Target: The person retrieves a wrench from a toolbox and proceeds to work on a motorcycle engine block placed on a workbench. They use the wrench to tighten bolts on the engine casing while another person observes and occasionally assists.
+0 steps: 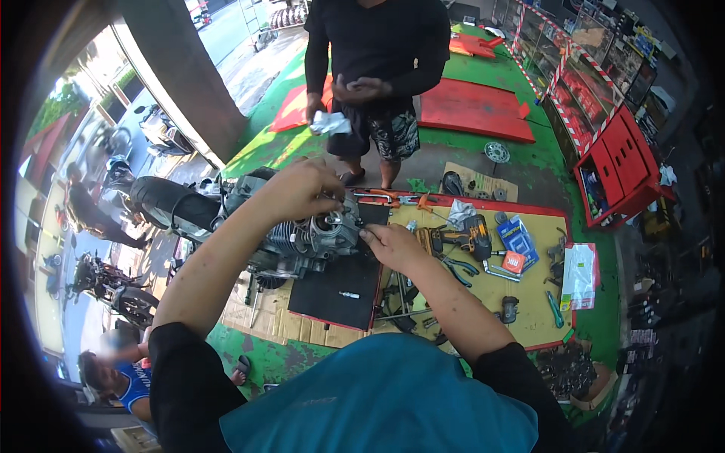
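Observation:
A grey metal motorcycle engine (pixel 291 238) with a finned cylinder lies on its side on a black mat (pixel 332 291) at the bench's left part. Over the engine's upper end is my left hand (pixel 311 189), fingers bent downward in a pinch; whatever is between them is hidden. My right hand (pixel 391 246) is closed at the engine's right end, thumb and fingertips together against a dark part too small to name. A small silver cylindrical piece (pixel 349 294) rests on the mat below the engine.
A yellow-black cordless drill (pixel 476 236), pliers (pixel 459 270), a blue box (pixel 518 241) and metal parts lie on the bench's right. Opposite stands a person in black (pixel 374 68) holding a white cloth (pixel 331 123). A tyre (pixel 174 202) is at left, a red cabinet (pixel 621 170) at right.

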The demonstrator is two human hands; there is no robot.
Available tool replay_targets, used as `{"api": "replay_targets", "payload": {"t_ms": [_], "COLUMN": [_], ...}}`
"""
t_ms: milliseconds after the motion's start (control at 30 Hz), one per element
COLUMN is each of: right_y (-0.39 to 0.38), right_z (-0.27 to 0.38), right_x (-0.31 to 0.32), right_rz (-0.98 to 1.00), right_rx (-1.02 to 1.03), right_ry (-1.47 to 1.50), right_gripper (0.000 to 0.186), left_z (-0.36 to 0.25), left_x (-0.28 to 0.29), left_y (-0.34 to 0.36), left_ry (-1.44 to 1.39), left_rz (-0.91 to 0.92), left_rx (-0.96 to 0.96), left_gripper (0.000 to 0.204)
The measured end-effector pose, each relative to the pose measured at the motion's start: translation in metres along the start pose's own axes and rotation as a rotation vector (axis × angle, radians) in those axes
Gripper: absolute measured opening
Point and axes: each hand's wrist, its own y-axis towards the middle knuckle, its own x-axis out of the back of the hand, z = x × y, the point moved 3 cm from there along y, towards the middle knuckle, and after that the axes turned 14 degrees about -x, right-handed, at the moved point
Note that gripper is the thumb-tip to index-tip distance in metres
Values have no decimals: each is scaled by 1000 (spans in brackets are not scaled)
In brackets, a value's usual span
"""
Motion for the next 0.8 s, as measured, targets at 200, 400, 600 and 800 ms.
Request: {"api": "replay_targets", "payload": {"t_ms": [200,400,600,800], "right_y": [-2,-1,-1,-3], "right_z": [2,-2,0,-4], "right_x": [-1,-1,-2,-5], "right_rz": [21,-6,14,-39], "right_rx": [-9,9,3,29], "right_ry": [4,4,-7,-7], "right_gripper": [41,42,44,41], "left_z": [0,-4,-7,-30], "left_x": [-20,-28,-29,-31], "left_y": [-19,-14,-12,-5], "left_ry": [-114,-119,-23,299], "left_rz": [-75,-92,-59,77], "left_rx": [204,279,234,248], "left_gripper": [23,22,22,22]}}
